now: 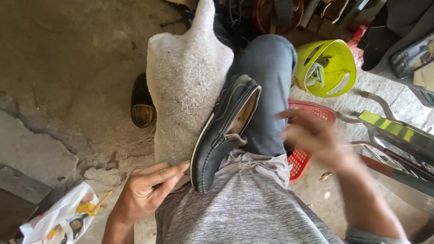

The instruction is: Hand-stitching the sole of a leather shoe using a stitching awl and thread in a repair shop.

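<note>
One dark slip-on shoe (224,131) — pale-edged sole, tan lining — rests on the lap, neither hand's grip holding it.

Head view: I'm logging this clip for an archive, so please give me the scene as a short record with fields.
setting: rough concrete floor, person seated
lap: dark blue loafer lying tilted across the lap, opening facing up, beside a white fuzzy cloth over the left leg
left hand: empty, fingertips at the cloth's edge near the loafer's toe
right hand: blurred, raised above the red basket, apparently empty
nearby: brown shoe, yellow-green basket, white plastic bag
</note>
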